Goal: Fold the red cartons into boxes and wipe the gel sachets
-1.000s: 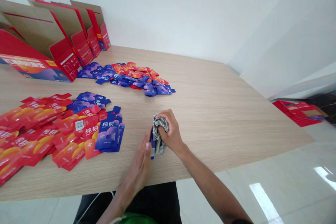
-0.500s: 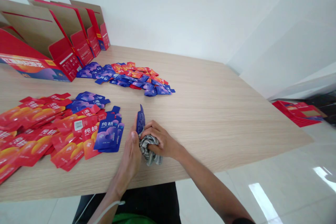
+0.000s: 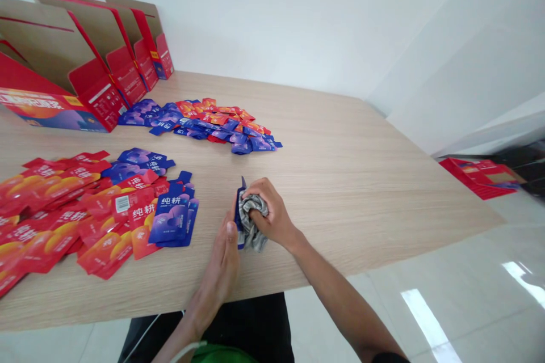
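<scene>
Near the table's front edge, my left hand (image 3: 225,255) supports a blue pouch (image 3: 239,221) that stands on edge against its palm. A crumpled grey striped cloth (image 3: 254,232) is bunched in the fingers of my right hand (image 3: 272,212), pressed against the pouch's right face. Much of the pouch is hidden between the hand and the cloth. To the left, blue pouches (image 3: 170,218) lie at the end of a spread of red pouches (image 3: 102,249). Beyond my hands is a mixed heap of red and blue pouches (image 3: 225,127).
Open red cartons (image 3: 91,91) with raised brown flaps stand at the back left, by the white wall (image 3: 272,22). A red box (image 3: 479,178) is beyond the right edge of the wooden table (image 3: 361,181). A white cord hangs by my left wrist.
Both hands have shifted slightly right with the pouch. The cloth has moved up along the pouch's face and now covers more of it.
</scene>
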The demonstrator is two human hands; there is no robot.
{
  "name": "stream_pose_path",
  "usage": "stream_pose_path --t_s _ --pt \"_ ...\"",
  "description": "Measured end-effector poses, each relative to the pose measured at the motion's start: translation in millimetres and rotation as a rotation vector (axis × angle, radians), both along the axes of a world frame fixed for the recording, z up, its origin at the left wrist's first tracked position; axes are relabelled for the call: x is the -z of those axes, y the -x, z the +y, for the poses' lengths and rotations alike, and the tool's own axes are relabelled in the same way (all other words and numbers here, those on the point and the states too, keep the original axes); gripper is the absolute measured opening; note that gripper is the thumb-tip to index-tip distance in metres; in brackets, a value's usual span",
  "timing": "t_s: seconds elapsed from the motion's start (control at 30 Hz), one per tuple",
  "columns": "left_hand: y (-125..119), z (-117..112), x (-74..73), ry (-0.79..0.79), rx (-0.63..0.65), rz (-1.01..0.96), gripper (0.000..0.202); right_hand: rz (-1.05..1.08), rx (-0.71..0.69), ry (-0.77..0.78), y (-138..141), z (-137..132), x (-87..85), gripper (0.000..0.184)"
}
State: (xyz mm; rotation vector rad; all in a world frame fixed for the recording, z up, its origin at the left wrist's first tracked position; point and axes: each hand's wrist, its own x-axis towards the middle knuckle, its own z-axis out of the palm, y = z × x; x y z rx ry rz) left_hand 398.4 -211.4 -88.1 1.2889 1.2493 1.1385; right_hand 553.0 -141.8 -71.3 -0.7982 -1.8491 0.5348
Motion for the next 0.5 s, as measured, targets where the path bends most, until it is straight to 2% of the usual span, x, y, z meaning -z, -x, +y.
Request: stream_pose_path --t_s 0.13,0.23,0.3,0.5 --pt "7 15 -4.3 -0.058 -0.149 -0.001 0.083 -0.139 -0.260 0.021 3 -4 3.2 0.030" --pt "9 17 -4.9 -0.064 -0.172 -0.010 0.083 -0.195 -0.299 0.034 4 -4 5.6 0.031" --pt "7 12 -3.6 -0.049 -0.135 -0.011 0.083 -0.165 -0.237 0.026 3 -3 5.8 0.030" --pt "-8 -11 0.1 0.038 0.018 0.012 0.084 0.004 0.122 -0.002 -3 3 0.4 0.031"
